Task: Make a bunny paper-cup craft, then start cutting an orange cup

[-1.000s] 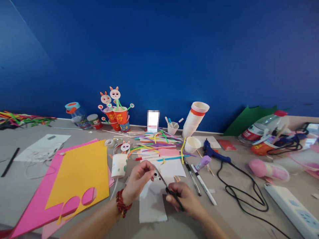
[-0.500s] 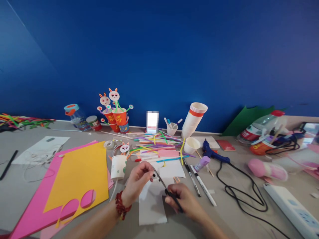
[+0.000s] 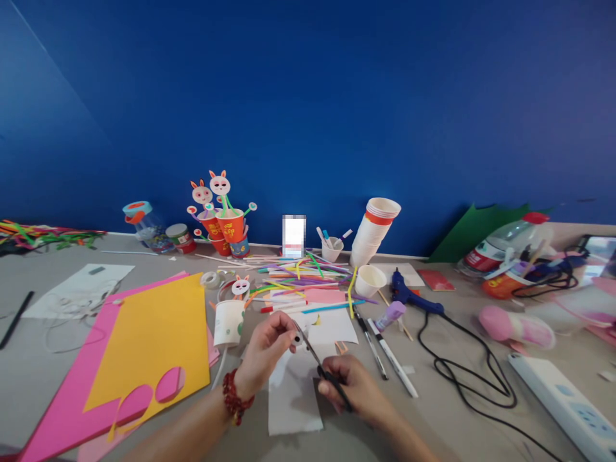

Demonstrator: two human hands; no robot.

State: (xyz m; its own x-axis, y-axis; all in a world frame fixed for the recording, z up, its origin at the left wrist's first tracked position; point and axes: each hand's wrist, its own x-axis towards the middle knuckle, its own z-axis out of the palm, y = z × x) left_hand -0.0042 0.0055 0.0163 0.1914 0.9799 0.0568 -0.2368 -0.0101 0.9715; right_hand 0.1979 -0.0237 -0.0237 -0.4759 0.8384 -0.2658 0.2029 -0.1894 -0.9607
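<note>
Take the white sheet (image 3: 293, 404) under your hands as the landmark. To its left lies one pink sheet (image 3: 62, 398) with one yellow sheet (image 3: 154, 340) on top of it.

You have two hands over the white sheet:
- **Left hand:** your left hand (image 3: 264, 351) is at the sheet's upper left corner.
- **Right hand:** your right hand (image 3: 356, 385) is at its right edge.

Around the sheet are these things:
- One blue glue gun (image 3: 409, 296) lies beyond the sheet, up and to the right.
- One white paper cup (image 3: 229, 323) stands just off its upper left.
- Two pens (image 3: 370, 343) lie side by side just right of it.

Your right fingers are curled closed round the black handles of the one pair of scissors (image 3: 317, 362). Its long axis runs from those handles up and leftward across the sheet. I cannot tell whether the blades are parted.

The blade tips end at one small white piece (image 3: 299, 338), touching it or just beside it. Your left thumb and forefinger pinch this piece (it carries dark dots, and I can make out no more).

The piece therefore lies up and to the left of your right fingers, along the line of the blades. Your left hand is the nearer one, since it holds the piece.
</note>
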